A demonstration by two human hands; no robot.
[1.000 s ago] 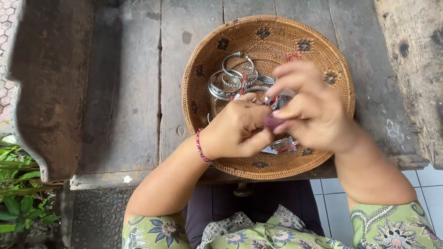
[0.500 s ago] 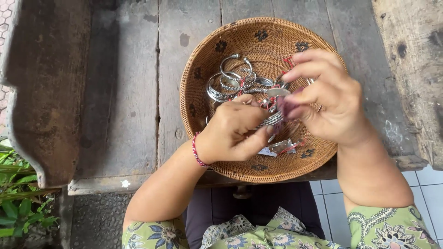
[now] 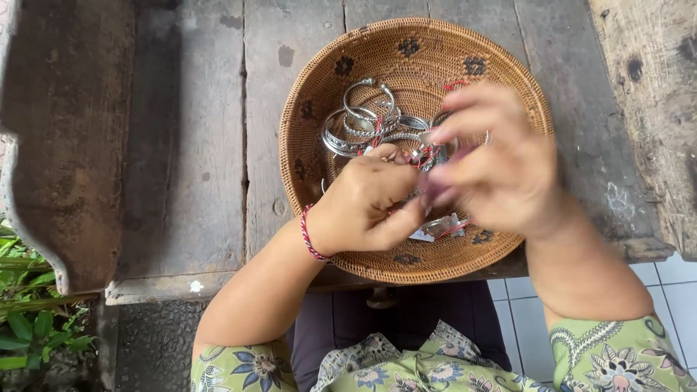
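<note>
Left hand (image 3: 363, 203) clenched on a small silver piece, pinched at the fingertips | right hand (image 3: 501, 163) blurred, grip cannot be told; since half a second ago it has been brought back against the left fingertips | bracelets (image 3: 363, 123) heaped just beyond the fingers, inside woven basket (image 3: 319, 80) on wooden table (image 3: 203, 145) | handling judged ongoing.

A small silver bracelet (image 3: 420, 190), partly hidden, is pinched between both hands above the woven basket (image 3: 319, 87).
</note>
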